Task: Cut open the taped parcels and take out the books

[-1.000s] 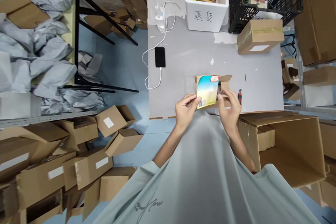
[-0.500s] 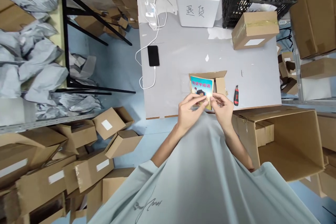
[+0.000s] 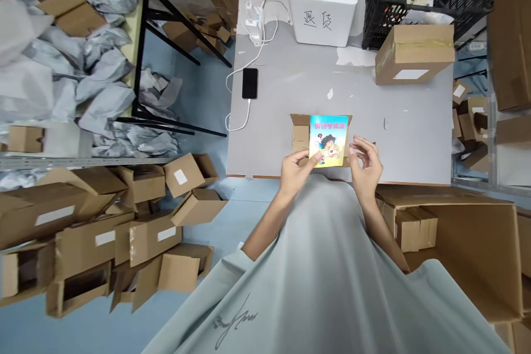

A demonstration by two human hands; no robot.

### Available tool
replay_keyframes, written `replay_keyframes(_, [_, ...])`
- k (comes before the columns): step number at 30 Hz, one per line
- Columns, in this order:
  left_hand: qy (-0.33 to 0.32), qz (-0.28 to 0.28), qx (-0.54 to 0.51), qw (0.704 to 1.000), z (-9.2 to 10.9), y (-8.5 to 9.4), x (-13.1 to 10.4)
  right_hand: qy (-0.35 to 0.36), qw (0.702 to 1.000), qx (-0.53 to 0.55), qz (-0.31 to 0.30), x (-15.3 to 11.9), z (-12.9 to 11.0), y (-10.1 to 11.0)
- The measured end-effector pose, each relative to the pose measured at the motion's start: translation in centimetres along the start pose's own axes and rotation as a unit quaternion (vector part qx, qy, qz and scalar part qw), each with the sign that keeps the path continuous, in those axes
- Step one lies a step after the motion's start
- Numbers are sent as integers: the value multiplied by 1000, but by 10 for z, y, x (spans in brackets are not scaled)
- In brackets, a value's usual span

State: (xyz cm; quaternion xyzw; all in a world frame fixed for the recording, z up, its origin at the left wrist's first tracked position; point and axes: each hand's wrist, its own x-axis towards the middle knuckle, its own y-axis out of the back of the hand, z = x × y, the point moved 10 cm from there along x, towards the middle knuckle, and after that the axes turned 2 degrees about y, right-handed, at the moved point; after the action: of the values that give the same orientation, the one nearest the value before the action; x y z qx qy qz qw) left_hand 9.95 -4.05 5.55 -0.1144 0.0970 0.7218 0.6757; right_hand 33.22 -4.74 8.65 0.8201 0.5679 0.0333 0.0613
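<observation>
A small booklet [image 3: 328, 135] with a blue and yellow cover, a cartoon child and pink Chinese lettering faces up over a small open cardboard box [image 3: 299, 137]. My left hand [image 3: 295, 171] grips its lower left corner, thumb on the cover and fingers beneath. Beside the booklet's right edge, my right hand [image 3: 365, 168] has its fingers curved and apart, holding nothing; whether its thumb touches the edge I cannot tell. Most of the box lies hidden under the booklet.
Across the grey table [image 3: 282, 88] are a phone [image 3: 249, 83] on a white cable, a white foam bin [image 3: 323, 21], a black crate [image 3: 369, 16] and a taped carton [image 3: 415, 55]. A large open carton [image 3: 464, 193] stands at my right. Boxes [image 3: 155, 232] crowd the left floor.
The booklet has been turned squarer to me and lies flatter, its whole cover showing. My right hand has moved off it to the right. My view has shifted, and the utility knife is now mostly hidden.
</observation>
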Motion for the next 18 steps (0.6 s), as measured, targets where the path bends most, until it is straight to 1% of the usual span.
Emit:
replay_keyframes(1, [-34, 30, 30, 999, 6, -1, -2, 17, 1000, -10, -8, -1, -3, 1])
replay_keyframes(2, [-68, 58, 63, 994, 12, -2, -5, 22, 999, -13, -31, -3, -4, -3])
replay_keyframes(4, [-134, 89, 132, 978, 22, -10, -12, 7, 996, 4, -93, -10, 0, -16])
replay_keyframes(5, [-165, 90, 166, 968, 26, -17, -17, -3, 993, 18, -114, -14, 3, -22])
replay_keyframes(6, [-195, 85, 197, 957, 30, -25, -22, -10, 992, 30, -122, -17, 5, -25])
replay_keyframes(9, [-281, 47, 251, 925, 38, -47, -35, -17, 994, 47, -95, -17, 11, -22])
replay_keyframes(11, [-315, 31, 248, 916, 43, -52, -40, -24, 996, 51, -72, -10, 14, -12])
replay_keyframes(12, [-312, 36, 239, 919, 44, -50, -39, -32, 996, 55, -68, -6, 16, -6])
replay_keyframes(13, [-296, 51, 226, 927, 44, -43, -35, -44, 994, 63, -73, -2, 18, -2])
replay_keyframes(15, [-228, 80, 177, 954, 38, -27, -23, -70, 990, 81, -96, 6, 21, 4])
replay_keyframes(16, [-182, 72, 140, 971, 32, -22, -15, -80, 987, 90, -111, 9, 22, 5])
replay_keyframes(17, [-133, 46, 95, 986, 23, -23, -8, -88, 984, 96, -125, 11, 22, 7])
replay_keyframes(18, [-84, 7, 49, 995, 14, -27, -2, -92, 981, 99, -135, 12, 22, 7])
